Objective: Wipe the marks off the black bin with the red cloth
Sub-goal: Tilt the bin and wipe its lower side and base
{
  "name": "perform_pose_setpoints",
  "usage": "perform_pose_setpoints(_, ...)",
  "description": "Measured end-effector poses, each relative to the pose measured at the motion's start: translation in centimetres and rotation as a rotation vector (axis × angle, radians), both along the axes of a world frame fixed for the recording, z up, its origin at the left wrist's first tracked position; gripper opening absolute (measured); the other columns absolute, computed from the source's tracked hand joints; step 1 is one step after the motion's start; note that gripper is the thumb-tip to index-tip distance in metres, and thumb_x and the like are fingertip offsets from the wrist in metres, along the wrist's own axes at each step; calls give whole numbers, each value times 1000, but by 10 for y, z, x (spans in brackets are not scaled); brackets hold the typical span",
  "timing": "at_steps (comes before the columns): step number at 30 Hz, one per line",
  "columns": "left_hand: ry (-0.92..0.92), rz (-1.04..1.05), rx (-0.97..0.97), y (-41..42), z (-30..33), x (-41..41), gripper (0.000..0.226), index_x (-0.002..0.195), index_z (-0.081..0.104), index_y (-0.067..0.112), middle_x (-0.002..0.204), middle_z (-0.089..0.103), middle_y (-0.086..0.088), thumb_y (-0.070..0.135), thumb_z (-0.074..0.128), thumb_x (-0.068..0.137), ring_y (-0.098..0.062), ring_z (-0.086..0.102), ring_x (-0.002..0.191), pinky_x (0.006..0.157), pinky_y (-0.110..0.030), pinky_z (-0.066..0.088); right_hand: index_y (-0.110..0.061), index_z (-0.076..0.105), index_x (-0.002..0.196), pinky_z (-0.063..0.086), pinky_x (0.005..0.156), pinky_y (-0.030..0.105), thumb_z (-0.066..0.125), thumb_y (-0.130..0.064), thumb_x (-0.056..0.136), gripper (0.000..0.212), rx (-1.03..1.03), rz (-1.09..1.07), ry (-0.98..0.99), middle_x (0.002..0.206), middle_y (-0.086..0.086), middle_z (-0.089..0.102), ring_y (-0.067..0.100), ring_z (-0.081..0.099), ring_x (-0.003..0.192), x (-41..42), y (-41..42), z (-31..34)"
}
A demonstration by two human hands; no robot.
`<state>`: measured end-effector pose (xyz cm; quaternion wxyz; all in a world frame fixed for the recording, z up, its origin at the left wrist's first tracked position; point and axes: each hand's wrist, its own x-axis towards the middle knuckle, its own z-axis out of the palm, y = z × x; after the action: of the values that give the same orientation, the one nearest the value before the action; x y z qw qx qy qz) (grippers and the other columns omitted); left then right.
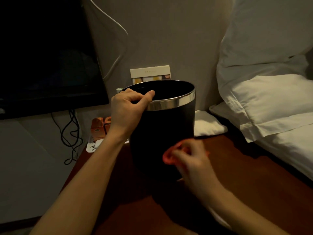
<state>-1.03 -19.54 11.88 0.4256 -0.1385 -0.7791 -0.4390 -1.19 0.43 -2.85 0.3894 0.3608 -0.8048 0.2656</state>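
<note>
At far left a dark monitor (45,53) hangs over tangled black cables (71,134), with orange boxes (100,128) and a white power strip (93,145) at the back corner of the reddish worktop (254,175). The left hand (128,109) grips the silver rim (171,102) of the black bin (160,133), thumb hooked inside, steadying it upright on the worktop. Lower right, the right hand (191,160) is bunched around the red cloth (169,156), pressing it against the bin's lower wall; blur hides the exact contact. White pillows (264,92) lie at far right. The light bin could tip or skate toward the boxes and power strip if the wiping push outweighs the one-handed rim hold. No marks are discernible in this dim light, so some may be missed.
</note>
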Motion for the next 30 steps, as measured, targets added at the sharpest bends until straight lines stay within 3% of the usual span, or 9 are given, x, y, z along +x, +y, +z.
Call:
perform_pose_setpoints(5,-23,-40,15,-11,-1,-4,25,62,69,29,60,60,10,39,66,86,-9,55,66,71,-42,48,-10,69,117,41,97,16,71,-30,91,33,-407,-10,25,124,-3,39,15,41,115,-9,-1,84)
perform_pose_setpoints(10,-15,-61,20,-15,-1,-5,26,62,69,25,61,60,8,32,68,87,-7,54,65,70,-38,47,-10,68,115,35,101,14,70,-26,90,30,-268,16,42,126,4,43,14,38,117,-7,-13,45)
perform_pose_setpoints(13,-32,-34,-10,-9,2,0,33,61,68,19,60,60,9,33,65,91,-9,55,63,66,-35,45,-13,69,112,50,87,30,69,-25,88,27,-60,7,-15,123,9,50,22,46,112,-2,-6,-2)
perform_pose_setpoints(15,-13,42,-154,7,1,6,33,70,69,18,67,62,6,40,59,93,-13,57,71,74,-38,45,-18,69,109,54,78,38,71,-27,87,24,75,7,-103,120,5,51,23,48,108,-1,-2,-25)
perform_pose_setpoints(17,-22,139,-338,34,-3,10,31,94,70,23,87,65,9,48,52,92,-12,56,91,95,-39,35,-24,69,108,53,79,34,76,-31,86,24,116,40,-219,116,-3,48,16,45,107,0,3,-36)
perform_pose_setpoints(19,-2,211,-409,55,-9,11,35,110,67,23,100,65,11,49,54,91,-4,47,102,101,-36,24,-29,70,106,44,86,16,75,-38,87,21,-5,93,-372,112,-12,45,4,43,105,4,7,-35)
perform_pose_setpoints(23,6,135,-265,42,-7,7,23,96,69,28,85,50,26,48,67,85,11,37,92,97,-32,26,-37,69,92,42,75,7,78,-39,81,14,-490,88,-593,102,-10,51,-1,55,92,7,19,-6)
perform_pose_setpoints(26,-51,60,-112,11,-3,4,21,77,65,39,82,58,14,59,67,76,-14,56,91,88,-51,47,-36,64,85,41,75,7,70,-47,79,14,-714,49,-506,98,-12,51,0,56,89,3,23,27)
perform_pose_setpoints(30,-79,-12,-20,-2,-1,2,20,72,68,38,84,61,9,57,72,72,-16,59,87,81,-45,52,-22,62,100,39,84,6,75,-30,87,20,-782,57,-250,105,-6,48,-5,52,95,-5,11,73)
